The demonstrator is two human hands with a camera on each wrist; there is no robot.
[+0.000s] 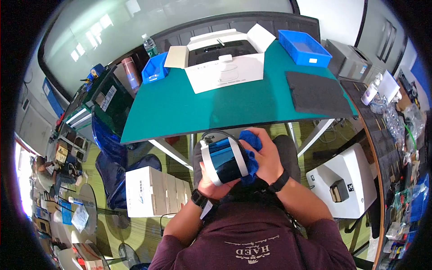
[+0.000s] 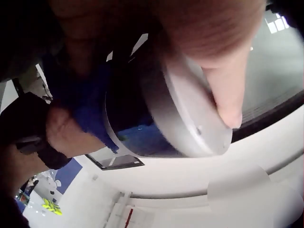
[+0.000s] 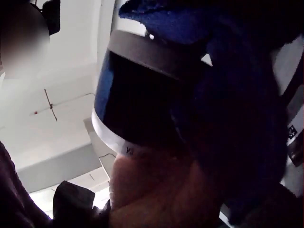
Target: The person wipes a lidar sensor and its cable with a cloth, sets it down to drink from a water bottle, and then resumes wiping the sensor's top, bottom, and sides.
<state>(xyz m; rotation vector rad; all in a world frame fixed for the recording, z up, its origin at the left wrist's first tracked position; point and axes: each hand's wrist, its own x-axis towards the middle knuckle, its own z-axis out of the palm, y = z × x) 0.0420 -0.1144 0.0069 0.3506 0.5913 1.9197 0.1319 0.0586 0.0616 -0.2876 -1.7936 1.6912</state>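
Note:
A cylindrical lidar sensor [image 1: 225,161] with a glossy dark band between two silver ends is held over the lap, lying tilted. My left hand [image 1: 215,188] grips it from below and the left side; in the left wrist view its thumb [image 2: 227,95] lies along the silver end. A blue cloth [image 1: 250,140] is bunched in my right hand [image 1: 268,158], which holds it against the sensor's right end. In the right wrist view the cloth [image 3: 232,90] covers much of the sensor's side and hides the right fingers. A black cable [image 1: 220,132] curves off the sensor's upper left.
Ahead is a green-topped table [image 1: 180,112] bearing an open white box [image 1: 225,74] with black foam, a dark foam sheet [image 1: 319,94] and blue bins [image 1: 303,47]. White cartons [image 1: 155,191] stand at lower left. A white machine [image 1: 344,182] is at right, beside a cluttered bench.

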